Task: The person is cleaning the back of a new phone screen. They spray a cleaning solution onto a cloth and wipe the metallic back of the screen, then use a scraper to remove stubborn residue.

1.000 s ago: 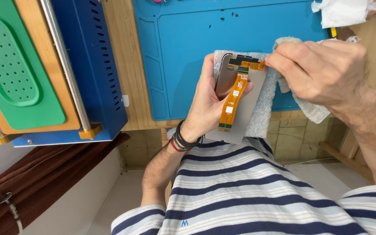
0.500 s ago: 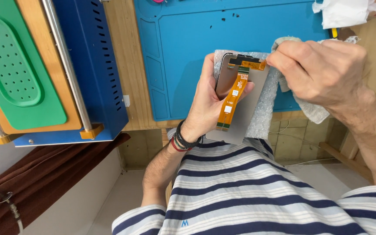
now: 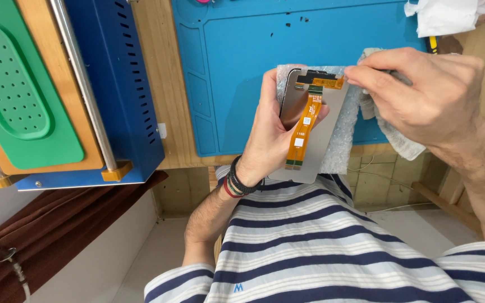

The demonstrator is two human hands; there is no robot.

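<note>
My left hand (image 3: 269, 137) holds a grey phone screen panel (image 3: 324, 137) by its left edge, its back facing me. An orange flex cable (image 3: 305, 129) runs down the panel's back, with my thumb resting on it. A sheet of bubble wrap (image 3: 344, 140) lies behind the panel. My right hand (image 3: 422, 95) pinches at the panel's top right corner, by the cable's upper end, and also holds a white cloth (image 3: 397, 137). Whether the fingers grip the cable end or a small tool is hidden.
A blue work mat (image 3: 242, 67) covers the wooden bench (image 3: 158, 78) behind my hands. At the left stands a blue machine (image 3: 124, 95) with a green perforated pad (image 3: 15, 90) and a metal bar. A crumpled white tissue (image 3: 442, 15) lies top right. Brown fabric hangs below left.
The panel and both hands have shifted slightly; my right fingers stay pinched at the panel's top corner. Nothing was picked up or let go.
</note>
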